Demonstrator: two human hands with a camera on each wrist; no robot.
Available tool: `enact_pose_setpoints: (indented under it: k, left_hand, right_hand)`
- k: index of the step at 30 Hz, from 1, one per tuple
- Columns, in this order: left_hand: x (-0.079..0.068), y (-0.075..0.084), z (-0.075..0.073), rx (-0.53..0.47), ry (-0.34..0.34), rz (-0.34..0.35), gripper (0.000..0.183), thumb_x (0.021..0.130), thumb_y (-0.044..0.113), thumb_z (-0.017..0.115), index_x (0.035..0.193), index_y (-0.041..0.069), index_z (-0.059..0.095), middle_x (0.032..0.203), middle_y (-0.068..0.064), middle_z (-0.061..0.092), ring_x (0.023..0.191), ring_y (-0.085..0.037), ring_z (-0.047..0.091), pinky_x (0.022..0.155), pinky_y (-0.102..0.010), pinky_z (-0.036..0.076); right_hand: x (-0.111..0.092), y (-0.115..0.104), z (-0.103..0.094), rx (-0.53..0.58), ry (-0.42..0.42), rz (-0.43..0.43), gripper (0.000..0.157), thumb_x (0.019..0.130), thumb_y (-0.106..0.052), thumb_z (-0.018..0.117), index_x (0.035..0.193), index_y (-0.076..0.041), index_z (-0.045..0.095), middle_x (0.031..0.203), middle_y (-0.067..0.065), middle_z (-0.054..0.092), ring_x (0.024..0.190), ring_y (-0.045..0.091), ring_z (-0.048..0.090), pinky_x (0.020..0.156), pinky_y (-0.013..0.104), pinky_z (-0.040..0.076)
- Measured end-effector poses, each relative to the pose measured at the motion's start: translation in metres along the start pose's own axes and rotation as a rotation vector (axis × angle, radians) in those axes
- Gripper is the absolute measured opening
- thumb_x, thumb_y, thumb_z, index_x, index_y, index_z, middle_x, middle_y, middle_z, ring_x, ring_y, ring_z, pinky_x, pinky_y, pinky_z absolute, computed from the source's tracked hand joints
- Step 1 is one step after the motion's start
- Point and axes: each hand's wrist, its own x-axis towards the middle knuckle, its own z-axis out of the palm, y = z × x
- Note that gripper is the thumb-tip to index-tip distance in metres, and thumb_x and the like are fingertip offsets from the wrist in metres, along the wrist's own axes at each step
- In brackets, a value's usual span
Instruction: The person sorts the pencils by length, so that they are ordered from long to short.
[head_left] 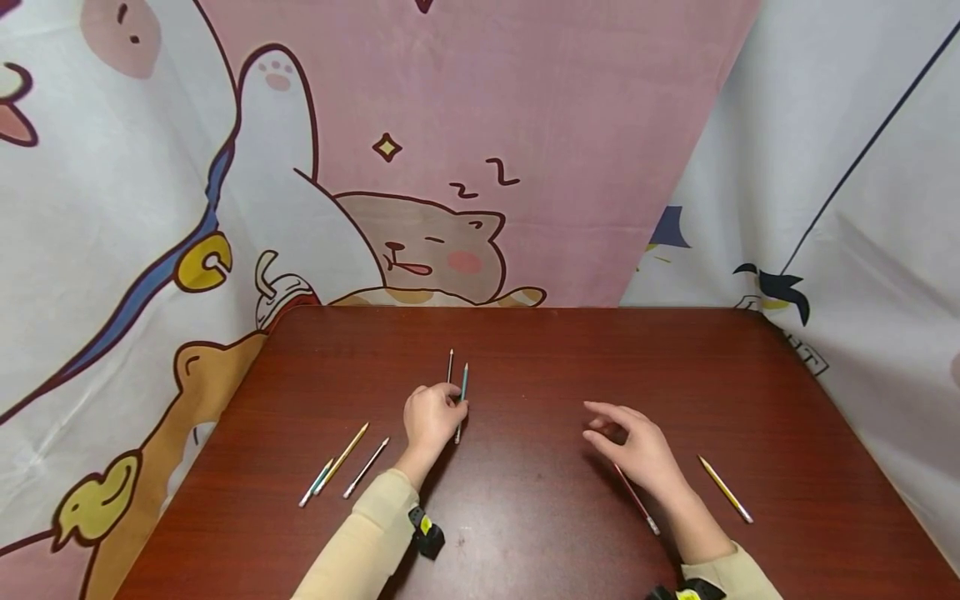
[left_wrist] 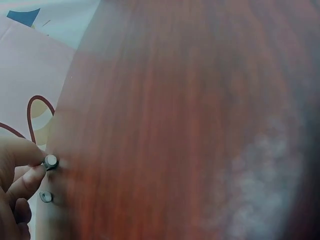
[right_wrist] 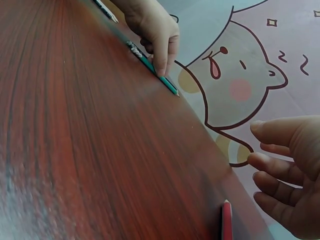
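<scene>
At table [head_left: 525,517], my L hand [head_left: 431,418] pinches teal pencil [head_left: 464,382], ends jutting either side; R hand [head_left: 639,446], loose, nr red pencil [head_left: 636,499].

1. A curtained nook around a desk [head_left: 532,508]; whether it lies in a home or elsewhere cannot be told.
2. Beyond the left grip [head_left: 431,419], creased pink fabric [head_left: 585,125] hangs as a backdrop, printed with a dozing cartoon animal [head_left: 438,242].
3. Right of the right grip [head_left: 640,450], white fabric [head_left: 862,158] drapes in folds.
4. Under both grips, the desk shows glossy reddish-brown wood grain.
</scene>
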Motion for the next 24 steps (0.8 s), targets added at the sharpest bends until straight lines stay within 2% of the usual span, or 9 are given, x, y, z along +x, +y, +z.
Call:
enact_pose_setpoints:
  k: [17,24]
  left_hand:
    - [-0.001,0.005,-0.004,-0.024,0.0,0.002,0.018,0.071,0.025,0.084,0.085,0.016,0.078,0.062,0.011,0.064,0.067,-0.019,0.056,0.065,-0.039,0.045]
    - [-0.003,0.005,-0.009,-0.046,-0.054,-0.003,0.021,0.074,0.026,0.082,0.09,0.014,0.078,0.064,0.011,0.065,0.07,-0.019,0.059,0.07,-0.039,0.046]
  right_hand:
    - [-0.008,0.005,-0.015,0.001,-0.007,0.054,0.041,0.081,-0.006,0.08,0.12,-0.004,0.069,0.089,-0.003,0.069,0.083,0.017,0.066,0.073,0.031,0.054]
    - [-0.012,0.008,-0.021,0.005,0.002,0.05,0.042,0.08,-0.006,0.081,0.12,-0.004,0.07,0.09,-0.003,0.07,0.081,0.013,0.066,0.073,0.023,0.051]
